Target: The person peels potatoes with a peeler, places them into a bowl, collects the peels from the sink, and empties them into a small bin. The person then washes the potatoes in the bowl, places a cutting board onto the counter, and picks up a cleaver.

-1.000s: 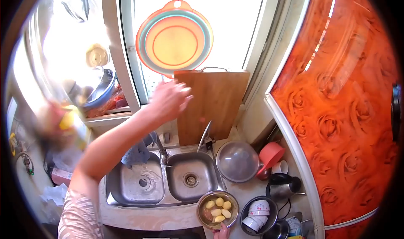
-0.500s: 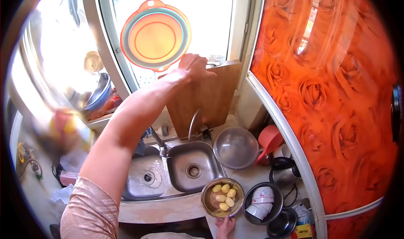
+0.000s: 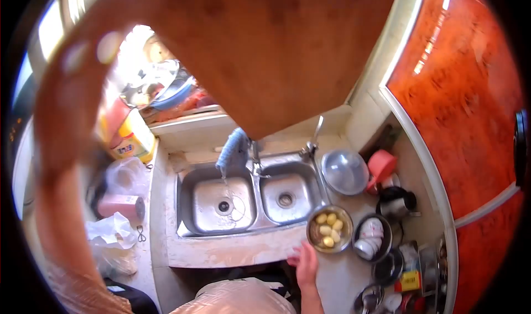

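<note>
A wooden cutting board (image 3: 276, 48) hangs tilted in the air, large and close to the camera, with one corner pointing down over the sink. My left arm rises along the left side, and my blurred left hand (image 3: 135, 1) grips the board near the top edge; its fingers are hard to make out. Low in the view, my right hand (image 3: 304, 260) is open beside a metal bowl (image 3: 311, 232) that holds several peeled potatoes (image 3: 331, 219). Its fingers are apart with nothing between them.
A double steel sink (image 3: 185, 203) has a blue cloth (image 3: 232, 151) by its faucet. To the right are a clear lid (image 3: 344, 172), a red dipper (image 3: 380, 167), a kettle (image 3: 395, 203) and a dark bowl of white cups (image 3: 370, 237). Plastic bags (image 3: 113, 231) lie left.
The cutting board has left its place against the window wall and come up close, in my left hand. My right hand has moved off the potato bowl's rim. The view has shifted.
</note>
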`<act>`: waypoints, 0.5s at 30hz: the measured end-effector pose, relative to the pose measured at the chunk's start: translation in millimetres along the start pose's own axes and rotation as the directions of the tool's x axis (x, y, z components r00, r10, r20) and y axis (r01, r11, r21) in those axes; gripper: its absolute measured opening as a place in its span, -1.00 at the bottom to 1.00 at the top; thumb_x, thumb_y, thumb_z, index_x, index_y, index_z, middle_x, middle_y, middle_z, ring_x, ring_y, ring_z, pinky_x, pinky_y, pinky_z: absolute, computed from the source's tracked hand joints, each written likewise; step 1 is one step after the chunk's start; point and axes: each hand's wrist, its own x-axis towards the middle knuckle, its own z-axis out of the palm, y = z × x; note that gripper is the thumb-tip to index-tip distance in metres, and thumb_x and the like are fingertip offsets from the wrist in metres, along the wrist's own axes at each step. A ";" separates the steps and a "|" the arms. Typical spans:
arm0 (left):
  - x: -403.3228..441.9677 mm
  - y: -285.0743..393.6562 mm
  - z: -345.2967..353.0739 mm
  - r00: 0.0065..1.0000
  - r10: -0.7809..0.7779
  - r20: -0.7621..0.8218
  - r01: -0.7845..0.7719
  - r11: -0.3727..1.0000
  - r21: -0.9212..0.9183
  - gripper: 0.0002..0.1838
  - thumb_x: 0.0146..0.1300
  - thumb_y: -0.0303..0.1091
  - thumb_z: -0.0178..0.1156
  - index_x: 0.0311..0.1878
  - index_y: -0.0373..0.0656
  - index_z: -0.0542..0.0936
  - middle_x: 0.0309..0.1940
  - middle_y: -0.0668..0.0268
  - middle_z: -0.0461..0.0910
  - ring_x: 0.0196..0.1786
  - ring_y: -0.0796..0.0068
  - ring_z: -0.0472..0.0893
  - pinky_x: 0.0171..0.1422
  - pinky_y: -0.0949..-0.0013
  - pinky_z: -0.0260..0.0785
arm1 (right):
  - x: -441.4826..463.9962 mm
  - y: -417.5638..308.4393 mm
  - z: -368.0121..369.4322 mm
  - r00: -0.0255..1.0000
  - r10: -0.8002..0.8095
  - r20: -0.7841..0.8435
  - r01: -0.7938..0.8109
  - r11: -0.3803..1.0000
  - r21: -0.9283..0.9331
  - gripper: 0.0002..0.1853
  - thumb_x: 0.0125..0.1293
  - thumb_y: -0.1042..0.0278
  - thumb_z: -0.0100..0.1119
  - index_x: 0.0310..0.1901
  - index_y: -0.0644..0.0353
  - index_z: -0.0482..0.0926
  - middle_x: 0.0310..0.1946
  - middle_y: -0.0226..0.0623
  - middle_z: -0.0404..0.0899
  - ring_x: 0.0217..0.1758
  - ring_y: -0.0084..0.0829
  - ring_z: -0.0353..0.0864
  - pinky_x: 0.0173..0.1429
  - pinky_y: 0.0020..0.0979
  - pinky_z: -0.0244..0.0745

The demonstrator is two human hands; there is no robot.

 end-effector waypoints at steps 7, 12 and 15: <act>-103.2 36.8 -108.9 0.988 0.018 0.156 0.033 0.948 -0.317 -0.47 -0.13 0.02 0.45 -0.64 -0.16 0.35 -0.67 0.36 0.27 -0.56 0.52 0.23 -0.51 0.38 0.08 | 12.4 -5.6 116.6 0.912 -0.269 0.309 0.155 0.924 0.348 -0.18 0.32 -0.36 -0.30 0.44 0.00 -0.15 0.42 -0.22 -0.07 0.40 -0.23 0.13 0.31 -0.03 0.23; -166.2 68.6 -110.3 0.962 -0.028 0.272 0.158 0.868 -0.471 -0.42 -0.14 -0.08 0.50 -0.69 -0.13 0.23 -0.71 0.47 0.13 -0.56 0.64 0.10 -0.56 0.43 -0.04 | -32.0 60.7 77.6 0.973 -0.123 0.193 -0.026 0.778 0.628 -0.15 0.21 -0.54 -0.43 0.42 -0.18 0.01 0.46 -0.50 -0.04 0.49 -0.33 -0.07 0.40 0.04 0.00; -217.9 76.0 -43.3 0.958 -0.135 0.254 0.264 0.760 -0.594 -0.36 -0.11 -0.07 0.47 -0.77 -0.20 0.17 -0.78 0.35 0.05 -0.63 0.61 0.07 -0.61 0.41 -0.02 | -79.8 141.7 -4.6 0.984 0.129 -0.120 -0.003 0.695 0.719 -0.25 0.23 -0.37 -0.07 0.30 -0.01 0.22 0.28 -0.40 0.30 0.31 -0.27 0.27 0.33 -0.14 0.18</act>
